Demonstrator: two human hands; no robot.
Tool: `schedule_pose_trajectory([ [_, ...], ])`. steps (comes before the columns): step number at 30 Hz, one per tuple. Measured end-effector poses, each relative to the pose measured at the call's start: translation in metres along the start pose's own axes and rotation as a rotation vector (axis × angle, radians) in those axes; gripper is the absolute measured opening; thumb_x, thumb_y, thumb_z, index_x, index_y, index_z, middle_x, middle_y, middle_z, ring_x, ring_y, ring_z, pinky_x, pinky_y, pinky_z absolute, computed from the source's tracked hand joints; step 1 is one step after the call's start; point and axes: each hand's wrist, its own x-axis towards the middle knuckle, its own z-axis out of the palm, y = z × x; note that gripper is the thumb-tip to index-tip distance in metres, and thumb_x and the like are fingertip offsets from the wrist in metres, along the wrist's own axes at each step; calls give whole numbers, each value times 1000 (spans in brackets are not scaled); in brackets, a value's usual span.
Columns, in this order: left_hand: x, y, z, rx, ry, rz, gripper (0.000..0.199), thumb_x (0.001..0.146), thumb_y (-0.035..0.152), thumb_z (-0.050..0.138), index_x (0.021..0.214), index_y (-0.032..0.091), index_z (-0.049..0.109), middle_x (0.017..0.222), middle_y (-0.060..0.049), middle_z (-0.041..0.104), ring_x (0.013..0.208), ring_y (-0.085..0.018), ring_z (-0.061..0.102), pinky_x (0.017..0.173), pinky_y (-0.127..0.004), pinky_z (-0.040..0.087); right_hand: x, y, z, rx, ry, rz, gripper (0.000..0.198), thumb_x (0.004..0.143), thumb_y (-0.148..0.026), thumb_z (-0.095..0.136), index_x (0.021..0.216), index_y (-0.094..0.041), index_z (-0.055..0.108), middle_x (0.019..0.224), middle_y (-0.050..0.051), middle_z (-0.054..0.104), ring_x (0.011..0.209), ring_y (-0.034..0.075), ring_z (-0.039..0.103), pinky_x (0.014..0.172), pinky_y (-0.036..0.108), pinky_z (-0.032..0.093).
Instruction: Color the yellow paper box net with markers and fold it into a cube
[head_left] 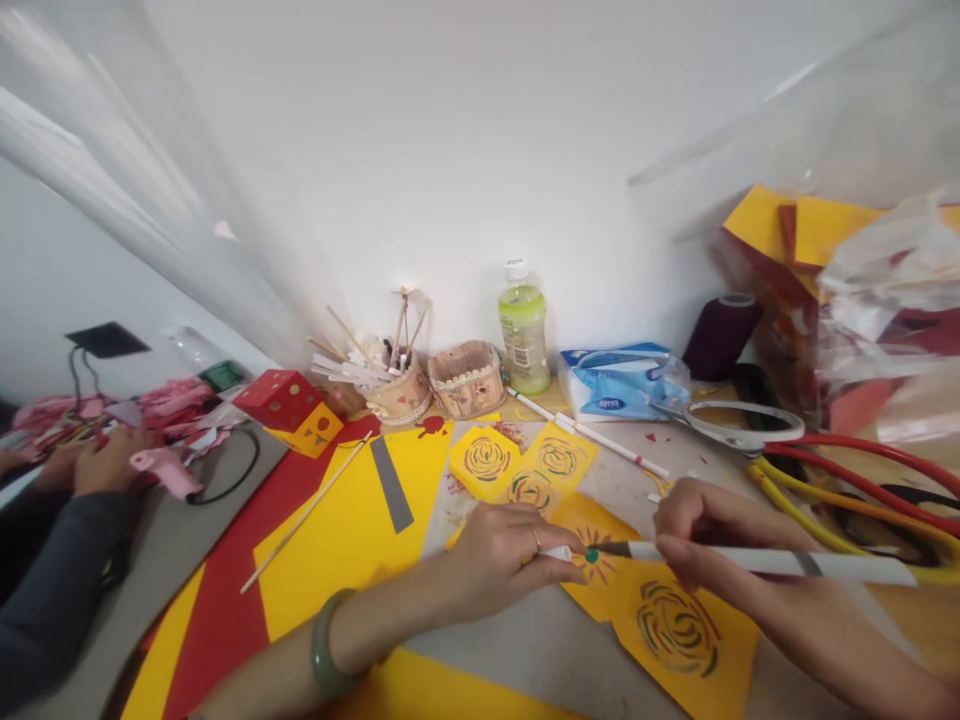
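My right hand (712,545) is closed around a white brush pen (757,560), its dark tip pointing left. Between the thumb and fingers of my left hand (502,555) is a small white pen cap (557,553), its end close to the brush tip. Both are over a yellow paper piece (600,513) with a green dot and radiating red strokes. Just below lies another yellow piece (724,640) with a red and green swirl. Beyond my left hand lie more swirl-painted yellow pieces (487,455).
Yellow sheets (330,540) and a red sheet (225,620) spread leftward, with a thin wooden stick (304,515) on top. Along the wall stand cups, a green bottle (523,335) and a tissue pack (622,382). Scissors (750,425) lie right. Another person's hands (112,460) work far left.
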Motion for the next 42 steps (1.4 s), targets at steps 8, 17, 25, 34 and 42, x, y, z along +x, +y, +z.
schedule_pose_trajectory([
  [8,1,4,-2,20,-65,10,41,92,41,37,86,11,65,68,-5,68,60,-11,61,60,-20,47,1,-12,8,-54,-75,-10,27,76,-37,52,55,-21,50,52,-1,52,50,14,49,45,23,39],
  [17,-5,10,-3,108,-249,-57,46,92,43,33,93,11,65,62,-7,64,56,-15,59,52,-23,44,2,-2,26,236,-260,113,20,73,-36,61,63,-20,56,57,-2,52,51,11,45,46,21,36],
  [25,-9,31,1,19,-292,-217,40,93,37,32,82,13,62,64,-6,66,54,-15,60,53,-23,45,-9,2,36,278,-263,73,24,80,-39,55,63,-22,50,55,-4,44,49,11,36,43,21,28],
  [34,0,35,-6,-53,-310,-274,40,92,39,35,86,13,64,69,-6,67,59,-15,62,55,-22,46,-8,5,36,318,-259,106,31,81,-45,52,62,-20,49,52,-5,43,45,9,35,41,20,27],
  [42,2,28,-26,-185,-20,-406,24,90,29,39,99,19,58,65,0,59,55,-11,53,53,-20,43,2,18,26,537,2,123,48,63,-63,63,90,-23,63,55,-4,47,47,11,40,43,22,33],
])
